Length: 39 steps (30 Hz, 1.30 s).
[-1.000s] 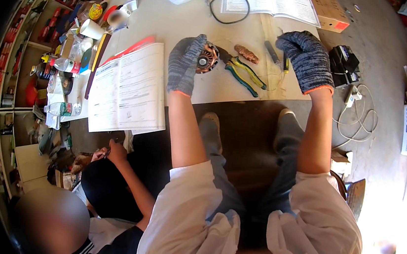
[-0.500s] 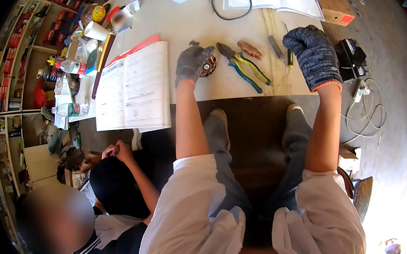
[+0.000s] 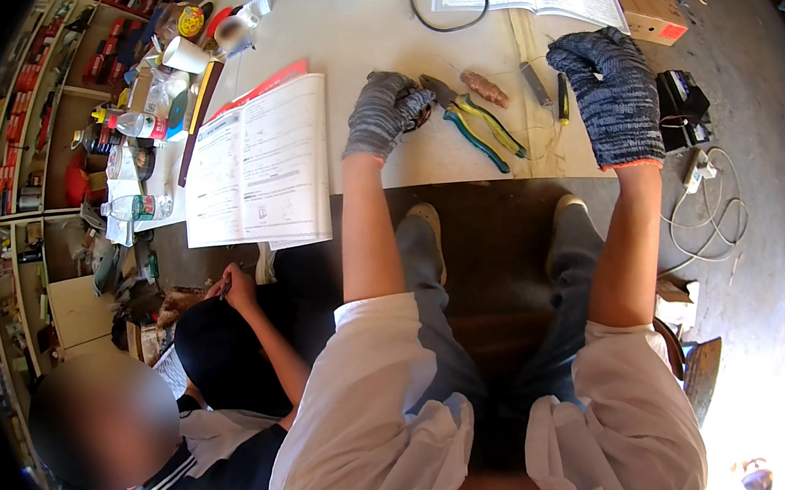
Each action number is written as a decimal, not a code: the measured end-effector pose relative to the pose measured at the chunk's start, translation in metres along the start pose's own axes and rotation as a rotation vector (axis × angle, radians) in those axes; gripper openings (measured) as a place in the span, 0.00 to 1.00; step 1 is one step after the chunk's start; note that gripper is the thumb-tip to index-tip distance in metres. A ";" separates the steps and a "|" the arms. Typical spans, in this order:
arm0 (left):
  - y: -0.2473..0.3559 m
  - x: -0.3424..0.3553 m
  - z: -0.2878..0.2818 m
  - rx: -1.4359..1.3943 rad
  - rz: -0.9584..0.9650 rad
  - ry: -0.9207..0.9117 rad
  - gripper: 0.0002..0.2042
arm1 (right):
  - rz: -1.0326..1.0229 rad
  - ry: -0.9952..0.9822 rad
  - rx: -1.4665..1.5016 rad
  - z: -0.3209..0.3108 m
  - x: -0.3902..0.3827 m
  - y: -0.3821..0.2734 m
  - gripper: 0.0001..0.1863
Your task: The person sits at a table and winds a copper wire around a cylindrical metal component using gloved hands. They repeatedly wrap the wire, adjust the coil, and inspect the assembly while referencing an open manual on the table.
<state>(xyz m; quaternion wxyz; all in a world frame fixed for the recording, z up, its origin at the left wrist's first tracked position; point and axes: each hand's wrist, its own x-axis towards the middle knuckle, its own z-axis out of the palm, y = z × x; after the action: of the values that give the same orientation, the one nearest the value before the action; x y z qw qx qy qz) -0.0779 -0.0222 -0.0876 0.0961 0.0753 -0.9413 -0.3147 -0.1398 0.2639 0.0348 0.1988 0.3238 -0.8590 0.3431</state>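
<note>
My left hand [image 3: 382, 115], in a grey knit glove, is closed around a small round motor stator [image 3: 422, 117] with copper windings; the glove covers most of it. To its right lie pliers [image 3: 476, 129] with yellow-green handles. Beyond them is a bundle of copper-coloured wire [image 3: 485, 88]. My right hand [image 3: 609, 96], gloved too, is raised at the table's right with curled fingers; what they pinch is hidden. Beside it lie a screwdriver [image 3: 563, 100] with a yellow and black handle and a grey bar-shaped tool [image 3: 535, 85].
An open paper booklet [image 3: 262, 169] overhangs the table's near edge at left. Cups and bottles [image 3: 147, 126] crowd the left side. A black device [image 3: 682, 113] and a white power strip [image 3: 700, 170] with cord are at right. Another person [image 3: 240, 420] sits at lower left.
My left hand has turned and shifted slightly right, so the glove now covers most of the stator. My right hand has moved a little farther away from me.
</note>
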 end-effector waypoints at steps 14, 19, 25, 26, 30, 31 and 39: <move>0.008 0.005 0.011 -0.510 -0.178 -0.035 0.15 | 0.051 0.029 0.052 0.013 0.000 0.015 0.09; 0.039 -0.001 0.009 -0.562 -0.295 0.105 0.16 | 0.131 -0.446 0.023 0.072 -0.010 -0.023 0.25; 0.063 -0.008 0.003 -0.722 -0.363 0.025 0.19 | 0.086 -0.351 0.031 0.108 -0.030 -0.055 0.25; 0.057 -0.011 0.001 -0.721 -0.375 0.014 0.19 | 0.074 -0.370 0.054 0.108 -0.029 -0.057 0.25; 0.070 -0.019 -0.021 -0.566 -0.357 -0.101 0.21 | 0.024 -0.312 0.099 0.103 -0.031 -0.065 0.22; 0.066 -0.019 -0.023 -0.481 -0.310 -0.143 0.22 | -0.015 -0.283 0.137 0.104 -0.031 -0.065 0.19; 0.051 -0.022 -0.034 -0.336 -0.323 -0.215 0.35 | 0.018 -0.222 0.306 0.117 -0.030 -0.056 0.21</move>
<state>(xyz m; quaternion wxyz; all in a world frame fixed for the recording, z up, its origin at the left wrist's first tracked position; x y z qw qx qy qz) -0.0531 0.0028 -0.0327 -0.0448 0.1737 -0.8564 -0.4842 -0.0936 0.1615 -0.0368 0.0482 0.3784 -0.8165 0.4335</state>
